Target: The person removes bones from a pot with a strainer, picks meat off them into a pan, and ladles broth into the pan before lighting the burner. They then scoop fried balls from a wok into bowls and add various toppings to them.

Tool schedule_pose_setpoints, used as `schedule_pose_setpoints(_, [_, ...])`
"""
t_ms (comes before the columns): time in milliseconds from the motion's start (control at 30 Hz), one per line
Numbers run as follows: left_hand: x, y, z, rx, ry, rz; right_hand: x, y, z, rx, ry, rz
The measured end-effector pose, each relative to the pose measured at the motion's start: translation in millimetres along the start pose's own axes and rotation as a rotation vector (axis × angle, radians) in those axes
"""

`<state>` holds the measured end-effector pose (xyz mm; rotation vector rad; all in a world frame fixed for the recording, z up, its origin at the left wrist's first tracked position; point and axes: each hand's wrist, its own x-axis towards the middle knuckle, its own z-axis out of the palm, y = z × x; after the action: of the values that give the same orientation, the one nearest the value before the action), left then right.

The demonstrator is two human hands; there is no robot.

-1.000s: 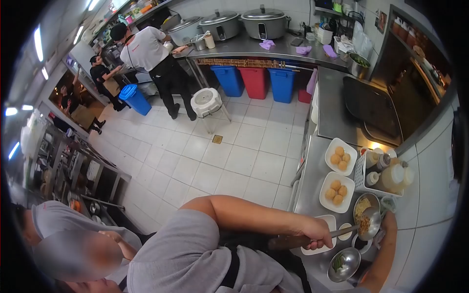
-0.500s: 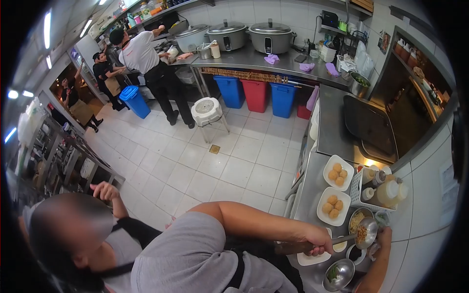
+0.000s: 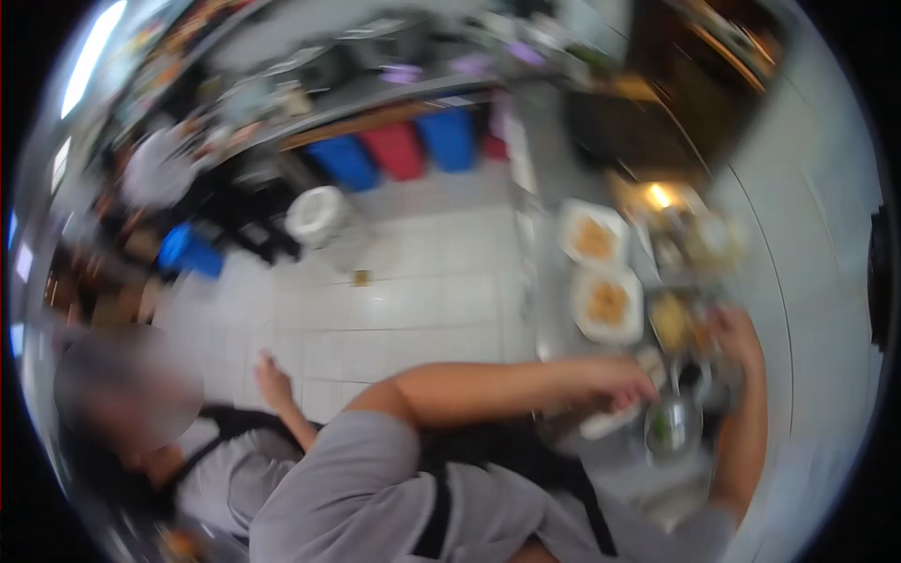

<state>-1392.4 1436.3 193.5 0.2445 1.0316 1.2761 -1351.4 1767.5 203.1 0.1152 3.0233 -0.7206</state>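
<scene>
Motion blur softens the whole head view. My left hand point(image 3: 619, 383) reaches in from the left, fingers bent, above the counter and close to a metal bowl point(image 3: 690, 433) with something green in it. I cannot make out a ladle in it now. Further right, my right hand point(image 3: 737, 336) is at the edge of a container of pale yellow shreds point(image 3: 669, 324) with orange-brown bits beside them. Its fingers are smeared. Two white dishes, a nearer dish point(image 3: 582, 328) and a farther dish point(image 3: 570, 249), hold golden fried balls.
A basket of bottles point(image 3: 690, 249) stands behind the containers, against the tiled wall. Close on my left is another person point(image 3: 225, 469), one hand raised point(image 3: 272, 380). Blue and red bins point(image 3: 446, 141) stand under the far counter, with a white stool point(image 3: 319, 214) on the floor.
The view has swung and blurred. The ladle of fried bits, held over the container by my left hand before, is no longer distinguishable. My left hand is now nearer the metal bowl.
</scene>
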Motion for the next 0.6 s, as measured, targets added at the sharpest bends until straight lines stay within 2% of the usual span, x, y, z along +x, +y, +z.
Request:
schedule_pose_setpoints(33, [11,-12,-6,-0.064,-0.055,-0.052,-5,-28,2,0.018,-0.029,-0.023])
schedule_pose_setpoints(67, [-9,-2,4,-0.055,-0.040,-0.068,-6,-23,10,0.025,-0.148,0.031])
schedule_pose_setpoints(100, [-26,17,17,0.005,0.001,-0.154,-5,-12,17,-0.047,-0.147,-0.050])
schedule_pose_setpoints(133, [-36,20,22,-0.034,-0.002,-0.167,-15,-32,12,0.071,-0.113,0.063])
schedule_pose_setpoints(167, [-44,25,25,-0.039,-0.037,-0.172,-17,-26,8,-0.151,-0.072,0.033])
schedule_pose_setpoints(200, [-50,29,32,-0.066,-0.054,-0.186,-24,-18,11,-0.048,0.116,-0.039])
schedule_pose_setpoints(267, [-57,31,42,-0.080,-0.053,-0.213,-31,-38,-9,-0.041,0.072,0.083])
schedule_pose_setpoints(333, [-63,33,45,-0.036,0.016,-0.180,-35,-38,-3,-0.047,0.083,0.070])
schedule_pose_setpoints(500, [-63,25,41,-0.052,-0.030,-0.185,-45,-20,-6,-0.091,-0.005,0.086])
schedule_pose_setpoints(567, [-68,21,41,-0.052,-0.035,-0.185,-54,-17,-34,0.042,0.137,0.107])
schedule_pose_setpoints(600, [-72,20,40,-0.037,-0.032,-0.179,-57,-6,-42,0.060,0.178,0.225])
